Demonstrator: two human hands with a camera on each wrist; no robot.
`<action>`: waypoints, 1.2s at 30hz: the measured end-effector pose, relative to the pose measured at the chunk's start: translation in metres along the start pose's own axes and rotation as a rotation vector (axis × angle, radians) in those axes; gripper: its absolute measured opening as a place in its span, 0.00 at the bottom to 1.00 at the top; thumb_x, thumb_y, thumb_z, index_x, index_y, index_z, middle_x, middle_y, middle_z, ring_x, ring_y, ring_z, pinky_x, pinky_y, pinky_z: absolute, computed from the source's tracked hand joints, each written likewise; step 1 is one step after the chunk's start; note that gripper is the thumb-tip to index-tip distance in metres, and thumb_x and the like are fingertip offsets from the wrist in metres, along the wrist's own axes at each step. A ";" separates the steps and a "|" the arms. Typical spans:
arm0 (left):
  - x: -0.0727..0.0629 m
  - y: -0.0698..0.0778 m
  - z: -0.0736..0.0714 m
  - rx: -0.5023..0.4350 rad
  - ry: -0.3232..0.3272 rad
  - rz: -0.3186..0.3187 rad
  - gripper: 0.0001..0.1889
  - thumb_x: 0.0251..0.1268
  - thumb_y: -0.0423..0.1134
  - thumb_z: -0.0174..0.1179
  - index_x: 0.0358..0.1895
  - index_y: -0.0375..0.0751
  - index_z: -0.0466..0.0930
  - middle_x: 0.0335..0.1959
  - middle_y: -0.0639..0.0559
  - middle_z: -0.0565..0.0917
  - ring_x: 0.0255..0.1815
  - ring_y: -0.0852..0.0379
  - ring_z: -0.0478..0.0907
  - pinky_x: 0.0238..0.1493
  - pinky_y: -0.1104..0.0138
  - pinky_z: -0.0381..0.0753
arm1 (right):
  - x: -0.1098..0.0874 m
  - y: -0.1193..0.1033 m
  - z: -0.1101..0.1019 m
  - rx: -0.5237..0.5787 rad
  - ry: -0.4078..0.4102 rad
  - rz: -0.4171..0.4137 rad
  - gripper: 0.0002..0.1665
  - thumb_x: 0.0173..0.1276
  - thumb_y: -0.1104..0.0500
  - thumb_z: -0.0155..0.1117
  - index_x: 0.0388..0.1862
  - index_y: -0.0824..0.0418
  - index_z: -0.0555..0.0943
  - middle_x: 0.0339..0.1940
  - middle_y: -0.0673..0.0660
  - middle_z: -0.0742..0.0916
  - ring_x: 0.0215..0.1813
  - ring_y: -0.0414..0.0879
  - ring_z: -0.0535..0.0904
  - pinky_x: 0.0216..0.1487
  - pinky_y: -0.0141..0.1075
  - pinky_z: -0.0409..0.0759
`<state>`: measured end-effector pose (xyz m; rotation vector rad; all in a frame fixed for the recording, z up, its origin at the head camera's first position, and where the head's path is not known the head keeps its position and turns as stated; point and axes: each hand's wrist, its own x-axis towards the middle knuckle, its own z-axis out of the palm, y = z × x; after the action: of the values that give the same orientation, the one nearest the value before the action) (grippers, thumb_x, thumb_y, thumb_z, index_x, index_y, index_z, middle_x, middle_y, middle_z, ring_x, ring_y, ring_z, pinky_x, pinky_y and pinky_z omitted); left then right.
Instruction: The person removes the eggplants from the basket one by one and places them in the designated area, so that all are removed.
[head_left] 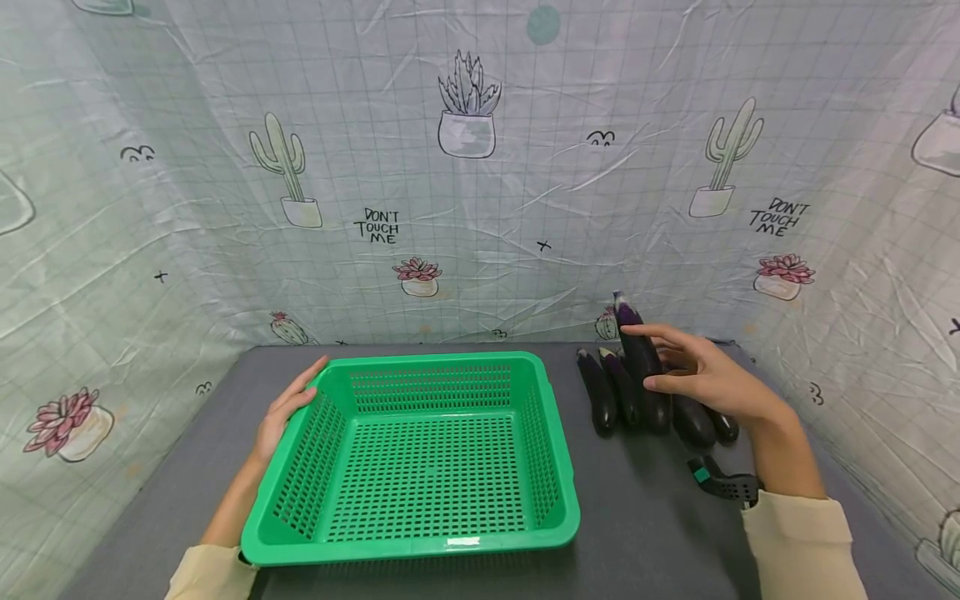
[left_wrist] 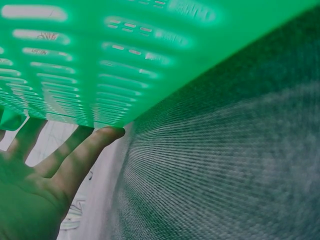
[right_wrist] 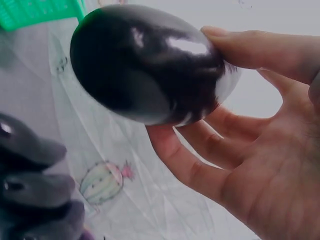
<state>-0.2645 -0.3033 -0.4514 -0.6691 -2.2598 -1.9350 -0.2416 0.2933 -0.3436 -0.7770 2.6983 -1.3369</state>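
Observation:
My right hand (head_left: 708, 375) grips a long dark purple eggplant (head_left: 639, 354), thumb on one side and fingers on the other. The eggplant's stem end points away and up. In the right wrist view its rounded, shiny end (right_wrist: 135, 65) faces the camera, held above the other eggplants (right_wrist: 37, 190). Those lie side by side on the table, at left (head_left: 597, 392) and right (head_left: 693, 421) of the held one. A green perforated plastic basket (head_left: 420, 547) has nothing in it. My left hand (head_left: 281, 412) rests along its left side, with straight fingers (left_wrist: 85, 150) touching the outer wall.
A dark grey cloth (head_left: 637, 517) covers the table. Behind and at both sides hangs a pale curtain (head_left: 525, 192) printed with potted plants. A black strap with a green tab (head_left: 701, 475) sits at my right wrist.

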 end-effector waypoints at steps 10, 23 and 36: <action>-0.001 0.000 0.000 -0.051 -0.026 0.017 0.29 0.88 0.37 0.32 0.85 0.35 0.43 0.82 0.66 0.55 0.75 0.82 0.60 0.67 0.82 0.65 | -0.013 0.021 -0.020 0.024 0.040 0.089 0.41 0.74 0.59 0.68 0.82 0.48 0.64 0.85 0.63 0.59 0.80 0.75 0.55 0.65 0.77 0.62; 0.000 0.001 0.001 -0.053 -0.024 0.020 0.29 0.88 0.36 0.31 0.84 0.33 0.42 0.81 0.68 0.55 0.74 0.82 0.59 0.67 0.81 0.65 | -0.025 0.049 -0.044 -0.117 0.089 0.202 0.45 0.74 0.66 0.64 0.85 0.56 0.56 0.83 0.74 0.56 0.73 0.82 0.58 0.60 0.77 0.66; 0.002 -0.001 0.000 0.000 -0.014 0.037 0.28 0.87 0.35 0.32 0.84 0.32 0.45 0.79 0.71 0.57 0.75 0.83 0.55 0.66 0.83 0.61 | -0.040 0.082 -0.058 -0.250 0.204 0.277 0.42 0.69 0.72 0.63 0.80 0.63 0.59 0.76 0.83 0.62 0.69 0.87 0.62 0.54 0.78 0.71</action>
<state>-0.2662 -0.3030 -0.4514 -0.7217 -2.2396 -1.9196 -0.2552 0.3952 -0.3764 -0.2690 3.0306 -1.0857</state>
